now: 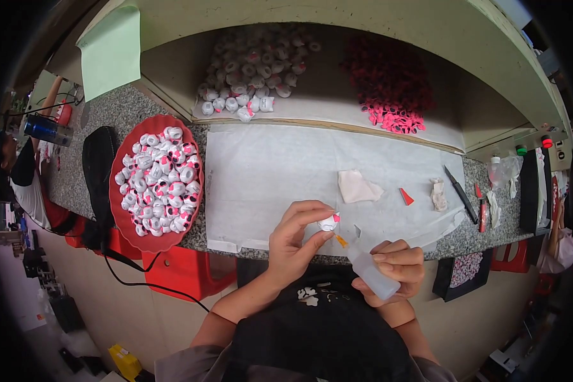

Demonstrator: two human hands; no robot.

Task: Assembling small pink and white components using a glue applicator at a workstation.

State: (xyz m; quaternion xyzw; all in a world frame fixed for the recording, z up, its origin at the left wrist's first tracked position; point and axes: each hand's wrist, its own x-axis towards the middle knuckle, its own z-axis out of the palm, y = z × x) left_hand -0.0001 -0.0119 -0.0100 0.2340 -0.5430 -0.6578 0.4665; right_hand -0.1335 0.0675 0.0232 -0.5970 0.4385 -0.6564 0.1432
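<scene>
At the counter edge, left hand (294, 239) pinches a small figurine (328, 221), right hand (396, 267) grips a squeeze bottle (368, 267)

Open room: the white sheet (267, 178) on the bench (127, 108) lies bare across its left and middle, wide enough for a hand.
Left edge: red tray (124, 216) heaped with small pieces blocks passage.
Far side: shelf piles, white pieces (248, 79) and pink rings (391, 86).
Right: crumpled cloth (358, 187), red wedge (405, 197), knife (461, 194) crowd the sheet.

Red tray (122, 219) w/ white-pink pieces (158, 181); pink bits pile (395, 118); clear bottle (370, 270), orange tip; green sheet (111, 51)
</scene>
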